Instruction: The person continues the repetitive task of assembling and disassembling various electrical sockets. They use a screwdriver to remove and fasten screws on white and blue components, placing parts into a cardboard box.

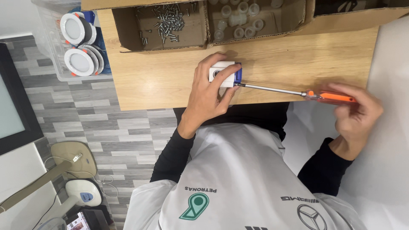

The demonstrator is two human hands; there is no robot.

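- Your left hand lies palm down on the wooden table, with the wrist bent back toward your body and the black sleeve reaching to the wrist.
- Its fingers curl over the top of a small white box with a blue end; the thumb presses against the near side, so the box is pinched firmly and sits flat on the table near the front edge.
- Your right hand is out to the side, past the table's corner, with the forearm angled up from your body.
- Its fingers are wrapped around the orange handle of a screwdriver; the grip looks closed, though motion blur hides exactly how the fingertips sit.
- The screwdriver's metal shaft runs level across the table's front edge, and its tip meets the blue end of the box, just beside your left thumb.
- Behind the box, two open cardboard trays stand at the table's far edge: one holds loose screws, the other small white plastic caps.
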